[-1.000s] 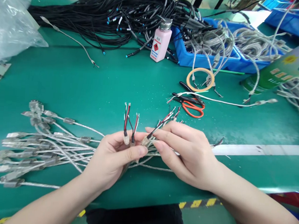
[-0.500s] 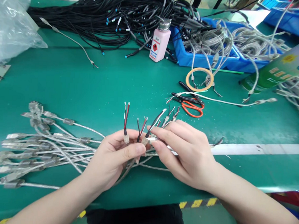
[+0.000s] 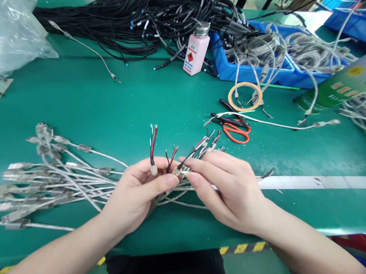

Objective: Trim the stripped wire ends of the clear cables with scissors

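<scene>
My left hand (image 3: 142, 188) is closed on several clear-jacketed cables, thumb pressed over their stripped ends. From its grip stick up a cable end (image 3: 153, 149) with red, black and white wires and a second wire bundle (image 3: 172, 157). A third cable end (image 3: 178, 170) leans right at the thumb tip. Touching it is my right hand (image 3: 226, 185), its thumb and forefinger pinched on a thin pale piece (image 3: 185, 171) mostly hidden by the fingers. More stripped cable ends (image 3: 211, 146) show just beyond the right fingers. The cables' plug ends (image 3: 43, 186) lie spread out at left.
Behind the hands lie orange-handled cutters (image 3: 235, 134), a tape roll (image 3: 230, 99) and a loose cable (image 3: 270, 123). A pink bottle (image 3: 196, 51), blue bins (image 3: 251, 77) of cables, a green can (image 3: 334, 90) and a black cable heap (image 3: 115, 21) stand farther back.
The wires at the left thumb tip have tipped farther to the right, under the right forefinger. Both hands stay almost in place, and the cables remain in the left.
</scene>
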`<control>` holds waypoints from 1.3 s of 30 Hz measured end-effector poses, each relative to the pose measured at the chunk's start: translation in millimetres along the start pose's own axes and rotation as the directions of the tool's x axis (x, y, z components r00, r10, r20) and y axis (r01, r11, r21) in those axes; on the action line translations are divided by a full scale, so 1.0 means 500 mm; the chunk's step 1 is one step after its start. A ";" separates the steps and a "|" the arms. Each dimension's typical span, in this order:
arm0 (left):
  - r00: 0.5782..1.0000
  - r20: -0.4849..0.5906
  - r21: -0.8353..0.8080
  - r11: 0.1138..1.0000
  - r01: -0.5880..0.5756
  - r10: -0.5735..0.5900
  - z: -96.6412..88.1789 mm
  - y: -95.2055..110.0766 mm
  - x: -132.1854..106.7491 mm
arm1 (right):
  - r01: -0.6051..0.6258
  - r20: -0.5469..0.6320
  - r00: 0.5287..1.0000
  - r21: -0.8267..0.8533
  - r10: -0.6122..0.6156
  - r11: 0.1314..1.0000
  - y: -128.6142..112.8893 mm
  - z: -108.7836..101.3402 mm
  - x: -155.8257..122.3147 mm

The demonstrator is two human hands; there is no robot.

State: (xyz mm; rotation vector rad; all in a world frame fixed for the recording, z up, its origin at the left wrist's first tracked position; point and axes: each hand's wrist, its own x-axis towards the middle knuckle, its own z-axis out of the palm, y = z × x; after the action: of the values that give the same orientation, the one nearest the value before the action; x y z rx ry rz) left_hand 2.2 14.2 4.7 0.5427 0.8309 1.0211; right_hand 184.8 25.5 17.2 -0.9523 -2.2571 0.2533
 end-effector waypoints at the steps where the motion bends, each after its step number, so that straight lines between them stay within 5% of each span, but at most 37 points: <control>1: 1.000 -0.003 0.003 1.000 -0.001 0.001 0.000 0.000 0.000 | -0.003 0.005 1.000 -0.002 0.003 1.000 0.000 -0.001 0.001; 39: 0.997 -0.061 -0.047 0.997 0.054 -0.056 0.008 0.001 -0.001 | 0.075 -0.058 0.994 -0.212 -0.089 0.974 -0.001 0.004 -0.001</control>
State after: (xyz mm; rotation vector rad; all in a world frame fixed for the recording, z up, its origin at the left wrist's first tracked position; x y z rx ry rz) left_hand 4.9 14.2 7.5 0.4492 0.8712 1.0080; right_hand 183.5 25.3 15.7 -0.9564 -2.2864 -0.0550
